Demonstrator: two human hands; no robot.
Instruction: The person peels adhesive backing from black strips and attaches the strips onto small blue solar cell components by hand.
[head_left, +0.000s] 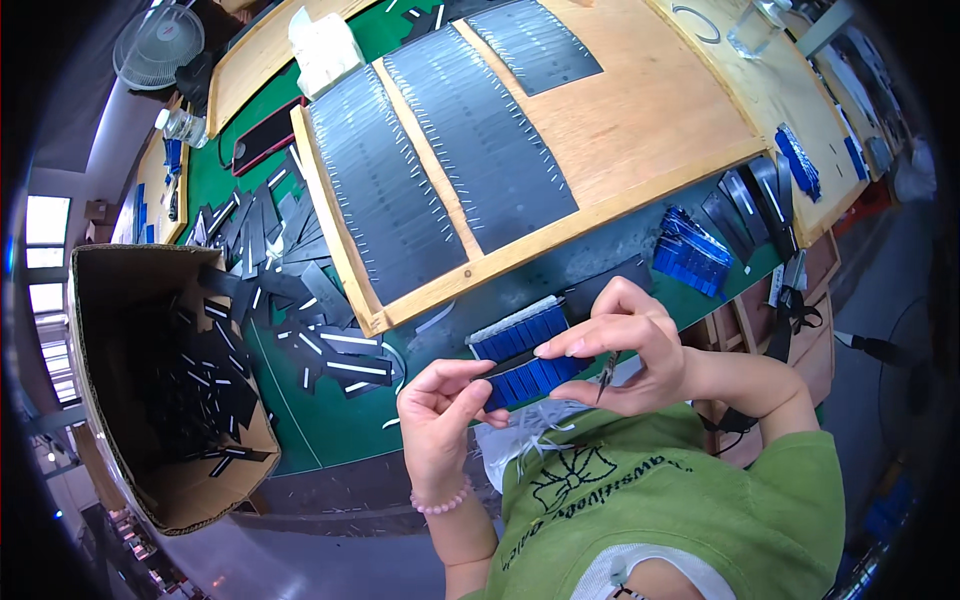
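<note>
Head view: left hand (440,415) and right hand (640,350), fingertips pinched, hold a black strip (512,363) between them, across blue strips (520,336). Dark lettering marks the green shirt (740,500) below the grip; green tabletop (300,435) left; caged fan (158,47) far upper left.

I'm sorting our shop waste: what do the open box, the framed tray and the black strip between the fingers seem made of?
Open box: likely cardboard, matte, with thin brown walls.
Framed tray: likely wood, pale, smooth, grain showing on board and rails.
Black strip: perhaps plastic or rubber, dark and dull; its look leaves that open.
</note>
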